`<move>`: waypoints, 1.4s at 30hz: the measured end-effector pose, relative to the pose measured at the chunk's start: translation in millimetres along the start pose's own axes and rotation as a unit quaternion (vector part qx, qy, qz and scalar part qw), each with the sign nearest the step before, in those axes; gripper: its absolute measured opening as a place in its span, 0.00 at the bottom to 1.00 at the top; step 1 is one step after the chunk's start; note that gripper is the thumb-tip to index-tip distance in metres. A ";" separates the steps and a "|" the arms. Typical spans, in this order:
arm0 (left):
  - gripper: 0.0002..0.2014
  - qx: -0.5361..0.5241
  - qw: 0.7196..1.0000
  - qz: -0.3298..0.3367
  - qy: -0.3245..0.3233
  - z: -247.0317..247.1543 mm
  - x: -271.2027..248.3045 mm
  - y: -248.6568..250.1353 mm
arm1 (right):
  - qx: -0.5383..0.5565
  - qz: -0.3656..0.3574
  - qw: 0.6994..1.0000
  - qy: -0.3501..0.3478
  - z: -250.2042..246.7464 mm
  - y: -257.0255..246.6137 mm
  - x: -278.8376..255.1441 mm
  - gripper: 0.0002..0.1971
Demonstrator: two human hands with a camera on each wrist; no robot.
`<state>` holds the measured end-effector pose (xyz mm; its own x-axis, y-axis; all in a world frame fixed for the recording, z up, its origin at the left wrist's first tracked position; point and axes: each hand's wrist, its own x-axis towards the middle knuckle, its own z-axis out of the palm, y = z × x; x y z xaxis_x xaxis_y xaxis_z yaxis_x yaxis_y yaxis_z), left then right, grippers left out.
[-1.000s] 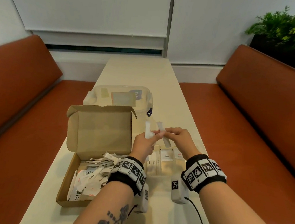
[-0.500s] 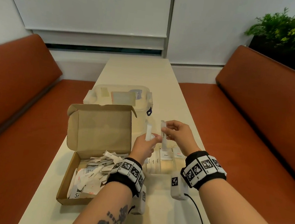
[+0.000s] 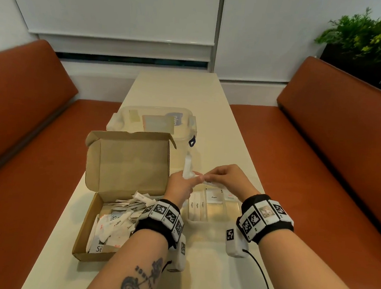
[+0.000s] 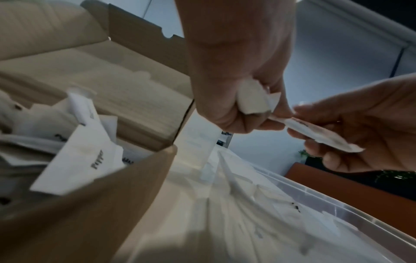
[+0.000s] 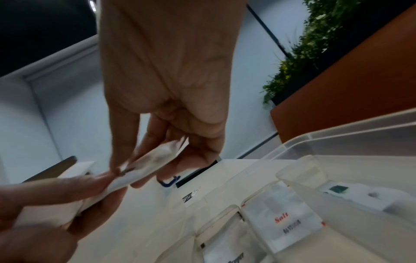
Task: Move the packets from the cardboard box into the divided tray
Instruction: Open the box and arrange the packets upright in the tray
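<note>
We hold a long packet [image 3: 209, 182] level above the far end of the divided tray [image 3: 232, 213], our right hand [image 3: 227, 178] pinching its right part and our left hand [image 3: 179, 185], clutching upright packets [image 3: 187, 167], pinching its left tip.

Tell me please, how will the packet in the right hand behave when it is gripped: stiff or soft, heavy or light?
Probably soft and floppy: the packet is thin paper and looks slightly bent between the right hand's fingers. Likely very light, since a fingertip pinch carries it. It seems flat, so it should not roll, but it may slide out of a loose pinch.
</note>
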<state>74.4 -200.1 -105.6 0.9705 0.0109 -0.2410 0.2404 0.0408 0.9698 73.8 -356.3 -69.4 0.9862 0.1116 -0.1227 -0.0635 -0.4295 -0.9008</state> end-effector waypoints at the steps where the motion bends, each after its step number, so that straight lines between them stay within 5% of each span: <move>1: 0.06 -0.004 1.000 0.002 -0.002 -1.0 0.3 -1.2 | -0.020 0.000 1.000 0.002 0.6 -0.3 0.4 0.07; 8: 0.12 -0.001 0.999 0.004 0.036 -3.8 3.7 -10.5 | -0.020 0.042 0.998 -0.033 9.5 3.2 0.4 0.05; 12: 0.10 0.009 0.998 -0.003 0.064 -4.1 8.5 -14.3 | 0.010 0.085 0.996 0.013 18.1 9.7 3.0 0.06; 22: 0.12 -0.022 0.995 -0.031 0.089 -6.1 9.7 -19.6 | -0.197 0.115 0.971 0.067 78.8 26.7 5.4 0.04; 29: 0.12 -0.038 0.996 -0.041 0.068 -5.6 9.6 -19.4 | -0.267 0.074 0.960 0.035 77.9 35.2 8.0 0.03; 36: 0.10 -0.070 0.994 -0.061 0.058 -4.3 8.9 -15.6 | -0.396 0.014 0.918 0.000 76.3 42.7 8.1 0.16; 39: 0.08 -0.084 0.993 -0.073 0.042 -4.1 8.1 -13.9 | -0.392 0.009 0.920 -0.007 75.1 43.7 6.2 0.16; 42: 0.12 -0.123 0.988 -0.096 0.010 -4.9 6.9 -11.8 | -0.303 0.017 0.952 0.037 69.8 41.4 5.2 0.12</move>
<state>78.2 -195.6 -118.8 0.9062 -0.0009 -0.4229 0.4054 0.2863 0.8681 65.6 -311.0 -136.4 0.9947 0.0346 -0.0973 -0.0174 -0.8728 -0.4878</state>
